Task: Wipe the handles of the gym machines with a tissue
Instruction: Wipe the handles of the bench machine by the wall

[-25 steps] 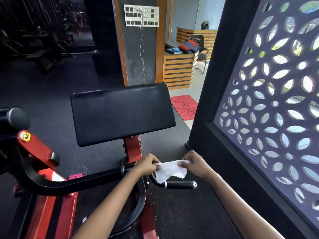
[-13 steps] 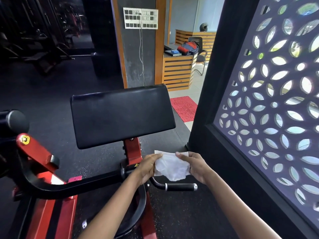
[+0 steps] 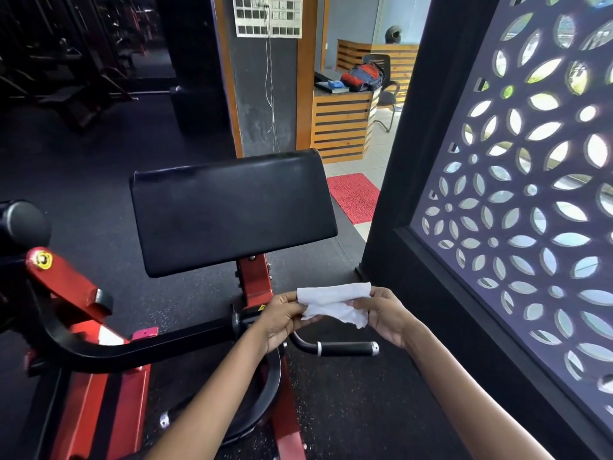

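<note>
The floor (image 3: 99,167) here is dark speckled rubber, running off toward 11 o'clock where more gym machines (image 3: 66,78) sit in deep shadow. Right in front stands a red-framed machine (image 3: 99,393) with a broad black pad (image 3: 232,210) tilted up on a red post. At 3 o'clock a dark screen (image 3: 517,200) cut with petal-shaped holes lets daylight through. At 1 o'clock the rubber gives way to pale tiles with a red mat (image 3: 355,197) at the threshold, and beyond it a slatted wooden table (image 3: 341,124) carrying a red and blue bag (image 3: 363,76), with a chair just beside it. A grey pillar at 12 o'clock bears a switch panel (image 3: 268,15) with thin wires hanging down.

The left hand (image 3: 282,318) and right hand (image 3: 384,315) each pinch an end of a white tissue (image 3: 333,302), partly folded and stretched between them. The tissue hangs just above the black handle (image 3: 345,348) with its silver end cap, not touching it. The handle juts toward 3 o'clock from the machine's curved black arm.
</note>
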{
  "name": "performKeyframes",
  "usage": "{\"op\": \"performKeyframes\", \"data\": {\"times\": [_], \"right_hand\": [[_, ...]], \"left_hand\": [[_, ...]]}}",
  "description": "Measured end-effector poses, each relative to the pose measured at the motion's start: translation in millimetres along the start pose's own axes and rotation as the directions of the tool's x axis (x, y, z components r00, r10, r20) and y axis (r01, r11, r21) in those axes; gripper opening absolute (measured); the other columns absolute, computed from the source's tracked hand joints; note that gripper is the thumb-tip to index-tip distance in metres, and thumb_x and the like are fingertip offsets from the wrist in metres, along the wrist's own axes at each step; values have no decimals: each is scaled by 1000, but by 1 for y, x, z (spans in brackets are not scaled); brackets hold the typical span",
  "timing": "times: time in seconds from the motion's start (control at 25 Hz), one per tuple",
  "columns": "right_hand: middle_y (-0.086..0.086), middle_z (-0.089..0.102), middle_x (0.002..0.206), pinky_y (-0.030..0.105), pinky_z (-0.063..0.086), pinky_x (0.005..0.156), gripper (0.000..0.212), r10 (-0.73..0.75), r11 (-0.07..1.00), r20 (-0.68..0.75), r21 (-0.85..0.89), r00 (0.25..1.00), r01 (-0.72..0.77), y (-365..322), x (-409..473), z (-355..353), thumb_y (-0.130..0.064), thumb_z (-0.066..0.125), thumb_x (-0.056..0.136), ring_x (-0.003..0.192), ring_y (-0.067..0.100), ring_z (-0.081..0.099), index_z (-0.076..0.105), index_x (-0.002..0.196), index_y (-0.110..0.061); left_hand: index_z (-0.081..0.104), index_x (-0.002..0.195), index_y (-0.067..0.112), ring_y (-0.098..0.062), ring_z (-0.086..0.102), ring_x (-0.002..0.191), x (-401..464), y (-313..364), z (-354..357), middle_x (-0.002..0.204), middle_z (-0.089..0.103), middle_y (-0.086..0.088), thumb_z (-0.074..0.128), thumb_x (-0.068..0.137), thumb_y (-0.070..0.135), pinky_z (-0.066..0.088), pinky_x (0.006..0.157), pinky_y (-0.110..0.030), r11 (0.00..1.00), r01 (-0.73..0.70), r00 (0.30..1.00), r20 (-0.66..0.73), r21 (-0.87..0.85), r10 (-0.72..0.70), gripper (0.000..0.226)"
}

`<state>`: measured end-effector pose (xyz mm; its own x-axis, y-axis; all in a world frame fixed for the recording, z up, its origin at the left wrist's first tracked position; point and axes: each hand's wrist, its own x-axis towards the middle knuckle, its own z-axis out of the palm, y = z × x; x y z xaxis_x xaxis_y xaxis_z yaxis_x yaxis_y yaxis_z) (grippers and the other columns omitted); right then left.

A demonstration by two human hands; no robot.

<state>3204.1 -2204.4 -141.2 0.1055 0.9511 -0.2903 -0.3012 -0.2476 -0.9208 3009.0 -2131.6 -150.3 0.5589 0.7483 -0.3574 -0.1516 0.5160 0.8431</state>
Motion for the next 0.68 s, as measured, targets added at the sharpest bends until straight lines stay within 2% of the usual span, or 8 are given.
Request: {"op": "performKeyframes", "data": {"times": [0.08,0.16,0.24,0.36,0.44,0.48,0.56,0.68], "right_hand": [[17,65,75,27,53,55,15,41,997,10,72,999,-41,-2,-2,-3,1,52,76,61,21,62,67,74,3],[9,63,63,24,49,51,27,77,992,-5,98,997,-76,-6,-6,-3,-14,49,82,54,18,60,67,65,-3],[11,64,64,23,48,53,43,54,997,-6,-52,999,-54,-8,-6,-2,-29,52,90,55,17,61,68,79,9],[13,66,66,25,48,58,64,-16,967,45,-253,999,27,-3,-4,0,-44,56,88,58,19,61,64,90,20],[11,68,75,34,45,65,59,-65,919,82,-382,994,92,-2,-4,2,-44,68,81,66,24,57,66,88,15],[8,69,78,36,44,66,49,-80,891,114,-438,990,123,-3,-5,4,-37,71,81,69,26,56,67,87,12],[5,70,82,35,46,67,28,-67,859,175,-490,982,146,-2,-6,9,-21,72,82,71,25,57,68,85,7],[9,66,79,32,46,69,24,-43,837,232,-523,972,162,-4,-9,17,-18,81,71,74,21,58,65,80,-2]], "left_hand": [[66,76,-2,-14,65,60,-1,-1,-2,69,68,-10,37,84,-20,55,57,-20,1000,-13,1000,-13,-19,13,35],[63,71,-1,-13,59,57,-3,1,-4,70,63,-11,35,85,-10,52,56,-20,997,-23,1000,-16,-79,22,33],[60,74,1,-14,60,56,-3,4,-4,69,63,-10,38,91,7,52,58,-23,992,-16,999,-39,-123,11,29],[65,77,4,-14,60,58,-2,6,0,66,65,-7,54,92,26,49,60,-23,999,-43,998,-37,15,43,29],[69,78,2,-17,63,67,-2,6,3,73,68,-11,60,88,24,50,66,-25,988,-87,995,-29,124,91,26],[71,79,0,-21,63,74,-3,6,4,79,70,-15,61,88,22,50,71,-26,980,-107,993,-21,170,113,26],[74,77,1,-23,63,79,-5,7,5,86,71,-17,59,90,24,47,76,-28,959,-137,990,4,249,140,29],[74,78,3,-15,65,78,-8,13,5,87,73,-11,63,87,22,48,72,-24,932,-174,984,30,320,173,24]]}}
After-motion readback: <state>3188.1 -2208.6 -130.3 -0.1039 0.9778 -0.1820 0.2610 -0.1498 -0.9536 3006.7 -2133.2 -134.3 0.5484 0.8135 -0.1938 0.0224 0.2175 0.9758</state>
